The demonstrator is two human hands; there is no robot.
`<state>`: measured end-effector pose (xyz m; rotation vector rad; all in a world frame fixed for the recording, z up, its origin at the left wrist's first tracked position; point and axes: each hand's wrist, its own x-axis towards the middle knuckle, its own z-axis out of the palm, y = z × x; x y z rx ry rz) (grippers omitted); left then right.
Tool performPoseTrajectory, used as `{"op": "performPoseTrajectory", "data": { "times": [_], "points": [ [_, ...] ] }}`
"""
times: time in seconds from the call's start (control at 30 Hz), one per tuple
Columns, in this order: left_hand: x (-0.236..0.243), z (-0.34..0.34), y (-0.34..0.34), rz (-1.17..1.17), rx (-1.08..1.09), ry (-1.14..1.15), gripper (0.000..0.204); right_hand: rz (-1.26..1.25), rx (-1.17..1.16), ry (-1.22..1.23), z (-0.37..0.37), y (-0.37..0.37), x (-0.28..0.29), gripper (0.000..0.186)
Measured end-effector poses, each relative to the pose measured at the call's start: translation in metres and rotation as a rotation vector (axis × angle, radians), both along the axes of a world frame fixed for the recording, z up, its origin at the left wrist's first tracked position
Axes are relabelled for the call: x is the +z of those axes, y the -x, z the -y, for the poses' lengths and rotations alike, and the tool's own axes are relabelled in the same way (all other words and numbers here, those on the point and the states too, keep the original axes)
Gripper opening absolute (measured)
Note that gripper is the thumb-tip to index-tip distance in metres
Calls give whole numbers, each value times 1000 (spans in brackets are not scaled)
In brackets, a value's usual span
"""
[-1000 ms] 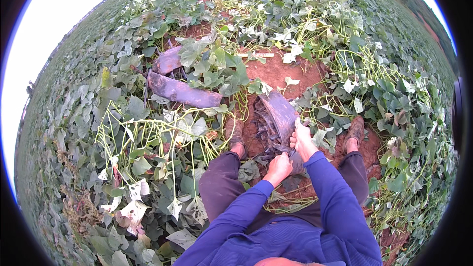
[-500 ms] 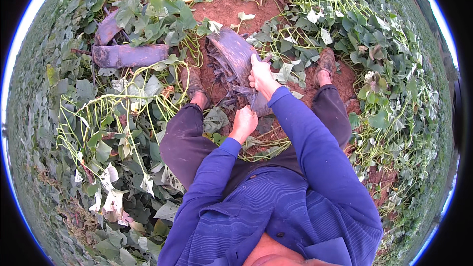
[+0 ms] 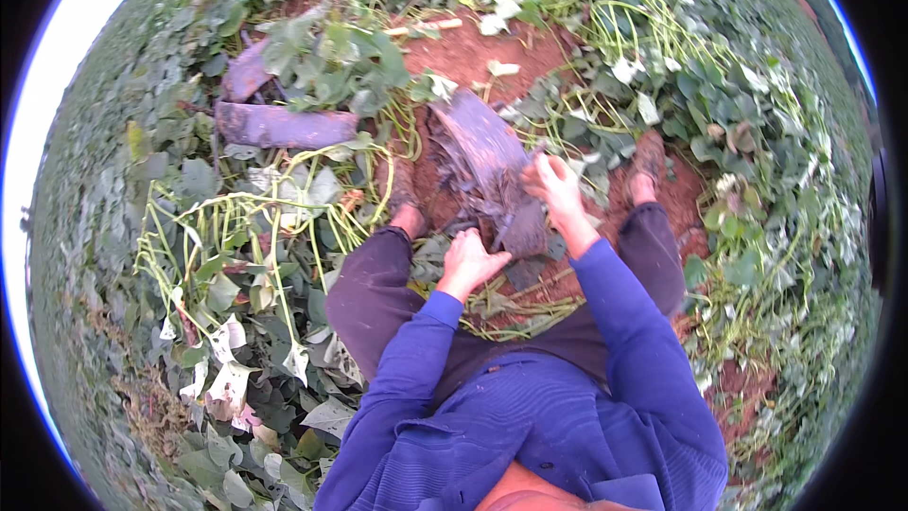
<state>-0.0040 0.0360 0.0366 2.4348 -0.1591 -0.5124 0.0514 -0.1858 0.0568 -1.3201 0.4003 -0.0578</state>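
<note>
A dark, purplish-brown curved slab [image 3: 487, 137], rough like bark, lies tilted on the red soil between my feet. Ragged dark strips stick out along its left side. My left hand [image 3: 468, 263] is at the slab's lower left edge, thumb stretched out to the right and fingers apart from it; the fingertips are partly hidden against the strips. Beside the slab's right edge, my right hand [image 3: 558, 191] has its thumb and fingers spread, with nothing visible between them. Whether its fingertips touch the slab I cannot tell.
Two more pieces lie at the far left: a flat dark slab [image 3: 284, 125] and a tilted dark piece [image 3: 248, 73] behind it. Leafy green vines [image 3: 255, 213] spread on all sides. A pale stick [image 3: 423, 27] rests on the red soil [image 3: 487, 57] ahead. My feet flank the slab.
Both hands have loosened from a closed grip and their fingers have spread. The right hand has shifted slightly off the slab's right edge. The whole view has moved a little.
</note>
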Motion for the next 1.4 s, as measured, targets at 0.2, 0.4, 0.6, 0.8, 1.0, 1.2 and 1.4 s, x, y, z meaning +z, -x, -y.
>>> {"op": "performPoseTrajectory", "data": {
  "times": [0.2,0.4,0.6,0.8,1.0,1.2,1.4],
  "points": [
    [8,-11,-26,-57,-2,177,105,89,60,309,59,69,-73,16],
    [-4,-2,-51,-228,291,737,101,51,81,362,47,79,-87,29],
    [-9,-2,-44,-147,405,847,107,153,80,616,31,79,-60,44],
    [-84,5,-47,-60,433,908,122,144,119,636,28,76,-64,59],
    [-81,6,-55,-59,368,824,120,130,187,694,24,77,-57,72],
    [-75,7,-55,-3,348,776,108,159,215,754,25,74,-62,80],
    [-69,3,-68,119,254,594,96,145,207,713,20,66,-69,89]
  ]
}}
